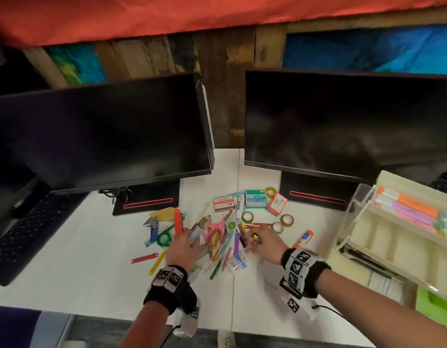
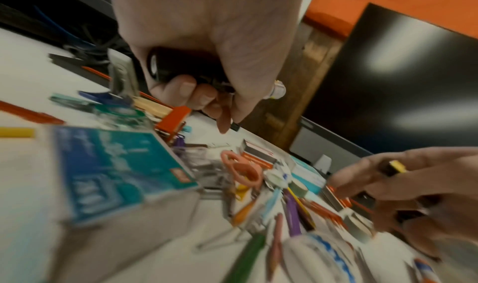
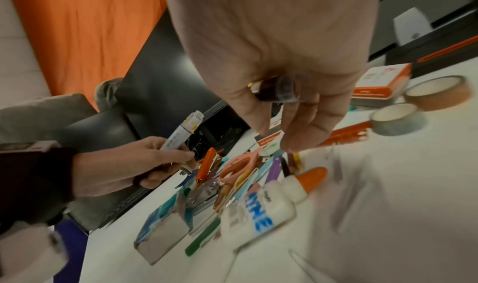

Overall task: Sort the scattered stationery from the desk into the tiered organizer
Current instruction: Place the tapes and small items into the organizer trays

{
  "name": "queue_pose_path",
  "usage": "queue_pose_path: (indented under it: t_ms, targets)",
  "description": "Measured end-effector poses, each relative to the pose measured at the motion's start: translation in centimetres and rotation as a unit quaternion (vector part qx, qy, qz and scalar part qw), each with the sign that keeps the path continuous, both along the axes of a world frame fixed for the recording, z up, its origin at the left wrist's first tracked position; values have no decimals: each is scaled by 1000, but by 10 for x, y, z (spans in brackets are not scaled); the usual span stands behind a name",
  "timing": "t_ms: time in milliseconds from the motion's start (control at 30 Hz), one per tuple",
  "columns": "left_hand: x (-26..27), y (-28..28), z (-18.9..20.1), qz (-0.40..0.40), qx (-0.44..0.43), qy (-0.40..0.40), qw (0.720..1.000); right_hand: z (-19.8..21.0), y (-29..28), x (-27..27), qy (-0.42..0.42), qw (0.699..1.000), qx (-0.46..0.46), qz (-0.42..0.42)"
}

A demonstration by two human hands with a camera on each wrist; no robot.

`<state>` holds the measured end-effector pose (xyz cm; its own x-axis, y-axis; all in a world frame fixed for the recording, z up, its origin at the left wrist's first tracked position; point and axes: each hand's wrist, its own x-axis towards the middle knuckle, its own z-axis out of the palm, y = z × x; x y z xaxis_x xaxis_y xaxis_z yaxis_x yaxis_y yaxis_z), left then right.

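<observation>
Scattered stationery lies in a pile on the white desk (image 1: 92,259): pink scissors (image 1: 213,231), pens, a white glue bottle (image 3: 258,215), an orange stapler (image 1: 177,222). My left hand (image 1: 184,243) hovers over the pile's left side and grips a black marker (image 2: 181,66) with a clear cap (image 3: 190,121). My right hand (image 1: 261,241) is over the pile's right side. It holds a dark marker with a yellow end (image 2: 393,167), while thumb and fingers point down at the pile. The cream tiered organizer (image 1: 375,237) stands at the right with highlighters (image 1: 413,209) in its upper tier.
Two dark monitors (image 1: 99,136) (image 1: 343,121) stand behind the pile. A black keyboard (image 1: 21,237) lies at the far left. Tape rolls (image 1: 286,219), staple boxes (image 1: 223,203) and a glue stick (image 1: 306,236) lie around the pile. A teal box (image 2: 116,170) sits near my left hand.
</observation>
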<state>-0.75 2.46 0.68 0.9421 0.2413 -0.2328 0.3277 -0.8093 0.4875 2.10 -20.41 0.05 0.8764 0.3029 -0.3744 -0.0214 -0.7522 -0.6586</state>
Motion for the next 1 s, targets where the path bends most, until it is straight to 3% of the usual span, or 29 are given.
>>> queue_pose_path:
  t_ms: [300,567,700,900,1000]
  targets:
    - [-19,67,-4,71,-3,0,997,-1,53,38,1,989,-105,109]
    - [-23,85,-11,90,-9,13,996,-10,52,44,-22,999,-22,-12]
    - [-21,84,-13,95,-23,17,995,-14,48,28,12,1000,-5,-2]
    - [-22,81,-18,88,-49,23,995,-6,24,-3,11,994,-70,-84]
    - [-22,76,-20,83,-53,16,995,-13,18,-30,23,992,-112,-49]
